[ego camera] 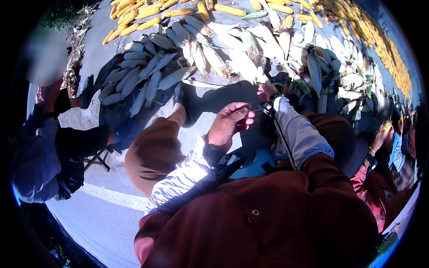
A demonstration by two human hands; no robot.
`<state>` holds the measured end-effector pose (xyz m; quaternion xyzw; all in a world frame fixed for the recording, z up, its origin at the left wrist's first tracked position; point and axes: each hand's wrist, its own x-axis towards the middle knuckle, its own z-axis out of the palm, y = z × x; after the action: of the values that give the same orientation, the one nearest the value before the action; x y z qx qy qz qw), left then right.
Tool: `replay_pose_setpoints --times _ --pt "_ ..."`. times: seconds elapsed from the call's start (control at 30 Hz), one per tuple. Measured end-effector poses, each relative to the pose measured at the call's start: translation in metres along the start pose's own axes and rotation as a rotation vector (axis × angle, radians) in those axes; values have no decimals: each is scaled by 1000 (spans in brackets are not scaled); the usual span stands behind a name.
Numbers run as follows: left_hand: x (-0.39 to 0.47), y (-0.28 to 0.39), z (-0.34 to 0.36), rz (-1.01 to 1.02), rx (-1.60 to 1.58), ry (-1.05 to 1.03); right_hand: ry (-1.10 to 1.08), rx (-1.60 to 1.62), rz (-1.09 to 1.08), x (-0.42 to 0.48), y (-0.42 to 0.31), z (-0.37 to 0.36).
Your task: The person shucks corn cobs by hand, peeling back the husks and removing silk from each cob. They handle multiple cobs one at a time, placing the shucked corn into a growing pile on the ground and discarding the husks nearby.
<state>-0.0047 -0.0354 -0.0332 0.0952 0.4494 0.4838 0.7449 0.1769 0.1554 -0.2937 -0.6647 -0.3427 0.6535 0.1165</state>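
My left hand is raised over the shaded ground between my knees, its fingers curled, with nothing visible in it. Farther forward and to the right, my right hand reaches to the near edge of a heap of corn ears in pale husks. Its fingers are partly hidden by shadow and glare, and whether they grip an ear cannot be told. More husk-covered ears lie in shade at the left of the heap. Husked yellow corn cobs lie on the ground beyond.
A long pile of yellow cobs runs along the far right. One person sits at the left, near a folding stool's legs. At the right a co-worker's hand is by a yellow cob. Dry husk litter lies at the upper left.
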Motion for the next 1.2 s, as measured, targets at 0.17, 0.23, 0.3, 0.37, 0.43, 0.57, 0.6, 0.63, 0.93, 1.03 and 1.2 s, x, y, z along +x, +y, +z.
replay_pose_setpoints --times 0.17,0.23,0.3,0.37,0.43,0.57,0.6,0.63,0.93,1.03,1.2 --pt "-5 1 -9 -30 -24 49 -10 -31 -54 31 -1 5" --pt "-3 0 -15 -8 -38 53 6 -84 -97 45 1 11" --pt "-7 3 -15 24 -29 84 -2 -98 -41 59 4 17" --pt "-6 4 -19 38 -27 80 5 -79 -2 80 11 16" --pt "-3 3 -24 25 -13 94 10 -32 9 94 18 20" --pt "-3 6 -30 -5 -61 145 179 7 28 100 24 51" --pt "-2 8 -30 -11 -49 133 216 43 36 111 31 51" --pt "-3 7 -32 -4 -68 139 234 24 43 116 33 55" --pt "-3 -13 -39 188 -116 61 277 -10 91 129 33 52" --pt "10 -14 -41 182 -67 36 203 -112 159 173 56 34" --pt "22 -30 -47 295 -118 -3 119 -2 22 184 62 51"
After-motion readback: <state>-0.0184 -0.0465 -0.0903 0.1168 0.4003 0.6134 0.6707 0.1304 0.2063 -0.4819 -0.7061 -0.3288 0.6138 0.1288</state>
